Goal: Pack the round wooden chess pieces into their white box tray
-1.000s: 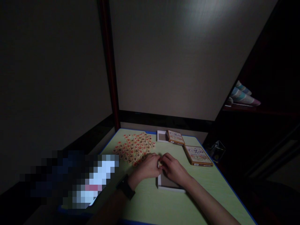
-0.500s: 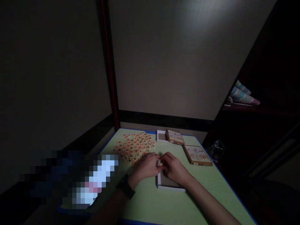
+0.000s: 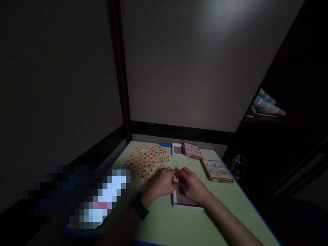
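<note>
Above the back edge of an open shallow box tray (image 3: pixel 188 206), my two hands meet over a small round xiangqi piece (image 3: pixel 175 178) with a dark mark on its pale face. My left hand (image 3: pixel 164 181), with a dark watch (image 3: pixel 139 206) on its wrist, is closed with its fingertips on the piece's left side. My right hand (image 3: pixel 193 186) pinches from the other side and covers much of the tray. Many more xiangqi pieces (image 3: pixel 150 159), marked red or black, lie spread on the green table (image 3: pixel 164 218) behind my left hand.
At the back of the table stand another white box tray (image 3: pixel 176 150) and a printed box lid (image 3: pixel 192 150) against it. A larger printed lid (image 3: pixel 217 171) lies near the right edge. A bright, pixelated area (image 3: pixel 107 194) covers the left side of the table.
Both hands stay at nearly the same place. The piece between my fingers has turned a little, and its marked face shows more plainly. The view has shifted slightly.
</note>
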Demonstrator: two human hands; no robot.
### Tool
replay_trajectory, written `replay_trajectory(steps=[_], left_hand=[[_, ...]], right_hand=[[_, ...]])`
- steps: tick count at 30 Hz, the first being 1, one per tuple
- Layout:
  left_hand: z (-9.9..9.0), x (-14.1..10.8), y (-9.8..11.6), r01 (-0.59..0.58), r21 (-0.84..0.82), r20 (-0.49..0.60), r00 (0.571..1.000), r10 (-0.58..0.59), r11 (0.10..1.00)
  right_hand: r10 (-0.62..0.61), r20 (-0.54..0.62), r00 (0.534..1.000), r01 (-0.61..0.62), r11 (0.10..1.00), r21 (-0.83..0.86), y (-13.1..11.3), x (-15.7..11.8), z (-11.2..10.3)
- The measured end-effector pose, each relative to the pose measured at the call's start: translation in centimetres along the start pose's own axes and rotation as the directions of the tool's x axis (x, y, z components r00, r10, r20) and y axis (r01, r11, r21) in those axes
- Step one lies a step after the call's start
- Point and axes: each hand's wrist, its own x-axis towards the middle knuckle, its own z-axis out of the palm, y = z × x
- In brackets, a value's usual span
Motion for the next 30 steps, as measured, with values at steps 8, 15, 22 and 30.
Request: replay_trajectory(steps=[8, 15, 22, 30], left_hand=[[-2.0, -0.7, 2.0, 0.077, 0.006, -0.099, 0.992, -0.076, 0.997], [-0.8, -1.0, 2.0, 0.074, 0.083, -0.039, 0.997, -0.071, 0.994], [-0.2, -0.6, 1.8, 0.066, 0.073, 0.029, 0.997, -0.069, 0.995], [0.1, -0.4, 1.0, 0.061, 0.071, 0.027, 0.998, -0.063, 0.996]], right_hand=[[0.003, -0.113, 0.994, 0.003, 0.999, 0.048, 1.4, 0.0, -2.1], [0.138, -0.219, 0.966, -0.152, 0.987, -0.048, 5.0, 0.7, -3.7], [0.038, 0.025, 0.999, -0.032, 0.981, -0.190, 3.4, 7.0, -3.3], [0.060, 0.097, 0.993, -0.033, 0.965, -0.261, 3.1, 9.2, -2.3]])
